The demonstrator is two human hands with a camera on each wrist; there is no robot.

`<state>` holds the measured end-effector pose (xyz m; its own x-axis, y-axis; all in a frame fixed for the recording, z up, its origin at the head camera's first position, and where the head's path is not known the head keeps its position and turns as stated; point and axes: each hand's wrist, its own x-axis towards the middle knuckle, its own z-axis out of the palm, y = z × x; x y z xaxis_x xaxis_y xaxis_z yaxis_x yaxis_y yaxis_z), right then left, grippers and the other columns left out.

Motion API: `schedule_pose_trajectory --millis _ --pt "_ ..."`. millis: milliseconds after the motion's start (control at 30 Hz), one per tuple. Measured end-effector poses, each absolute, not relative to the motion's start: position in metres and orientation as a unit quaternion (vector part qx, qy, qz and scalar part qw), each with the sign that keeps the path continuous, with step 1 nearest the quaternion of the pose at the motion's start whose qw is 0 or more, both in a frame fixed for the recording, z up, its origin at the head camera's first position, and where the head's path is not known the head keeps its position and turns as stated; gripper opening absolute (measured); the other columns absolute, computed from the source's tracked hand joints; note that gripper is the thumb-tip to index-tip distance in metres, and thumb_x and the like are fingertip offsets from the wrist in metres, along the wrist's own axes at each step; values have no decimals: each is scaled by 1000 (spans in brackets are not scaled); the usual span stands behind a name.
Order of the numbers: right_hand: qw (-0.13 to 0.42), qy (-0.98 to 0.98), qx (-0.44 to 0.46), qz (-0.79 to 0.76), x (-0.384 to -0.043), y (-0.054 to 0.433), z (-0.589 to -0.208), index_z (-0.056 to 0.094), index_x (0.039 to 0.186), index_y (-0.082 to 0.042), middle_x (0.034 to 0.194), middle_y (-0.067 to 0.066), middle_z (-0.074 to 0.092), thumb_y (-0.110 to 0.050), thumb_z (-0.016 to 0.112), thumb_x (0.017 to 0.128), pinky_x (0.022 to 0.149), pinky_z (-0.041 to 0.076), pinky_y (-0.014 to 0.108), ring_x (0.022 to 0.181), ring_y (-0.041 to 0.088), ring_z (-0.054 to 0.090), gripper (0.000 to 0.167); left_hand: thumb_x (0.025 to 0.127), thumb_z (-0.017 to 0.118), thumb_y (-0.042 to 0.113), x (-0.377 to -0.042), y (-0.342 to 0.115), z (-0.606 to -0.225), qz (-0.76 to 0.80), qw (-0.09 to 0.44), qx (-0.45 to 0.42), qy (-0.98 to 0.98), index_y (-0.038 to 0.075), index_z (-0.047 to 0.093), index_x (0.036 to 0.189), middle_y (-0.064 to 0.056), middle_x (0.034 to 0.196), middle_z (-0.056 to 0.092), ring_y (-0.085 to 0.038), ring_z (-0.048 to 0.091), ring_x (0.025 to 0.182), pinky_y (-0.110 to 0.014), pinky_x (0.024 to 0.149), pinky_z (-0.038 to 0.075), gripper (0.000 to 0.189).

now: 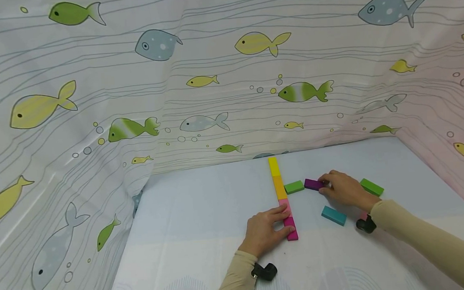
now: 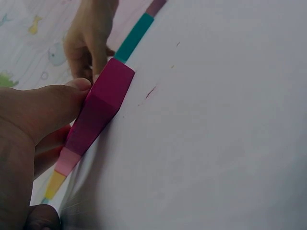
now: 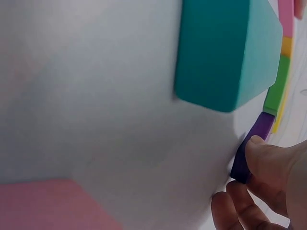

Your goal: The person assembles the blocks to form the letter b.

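A straight row of blocks runs away from me on the table: magenta (image 1: pixel 291 234), pink (image 1: pixel 283 201), orange (image 1: pixel 279 187) and yellow (image 1: pixel 273 166). My left hand (image 1: pixel 264 232) rests on the near part of the row, thumb against the magenta block and fingertips by the pink one. A light green block (image 1: pixel 294 187) extends rightward from the orange one. Beyond its right end lies a purple block (image 1: pixel 311 184); my right hand (image 1: pixel 345 192) pinches its far end between thumb and fingers. In the right wrist view, the purple block (image 3: pixel 262 125) meets the green one end to end.
A teal block (image 1: pixel 334 215) lies loose between the hands. Another green block (image 1: pixel 371 187) sits behind the right wrist, and a pink block (image 3: pixel 53 206) is partly hidden under it. A fish-print curtain (image 1: pixel 221 101) hangs along the back and sides of the white table (image 1: pixel 188 211).
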<state>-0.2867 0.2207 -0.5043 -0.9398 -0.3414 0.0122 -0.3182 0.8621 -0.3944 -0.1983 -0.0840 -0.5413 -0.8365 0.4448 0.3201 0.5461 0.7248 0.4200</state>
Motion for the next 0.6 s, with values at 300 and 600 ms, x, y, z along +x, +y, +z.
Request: schedule_pose_trajectory --millis 300,600 --pt "22 962 -183 -203 -287 221 -504 72 127 -1 107 11 71 -19 77 97 87 61 52 93 23 67 34 94 79 46 -199 -85 -541 -262 88 -268 -923 26 74 136 14 142 69 -13 71 126 -24 87 59 47" --pt "31 962 -184 -200 -287 220 -501 71 130 -2 109 12 70 -16 76 98 87 60 51 93 22 66 35 94 79 48 -199 -84 -541 -261 82 -264 -925 27 74 136 15 142 69 -13 71 126 -23 87 59 47"
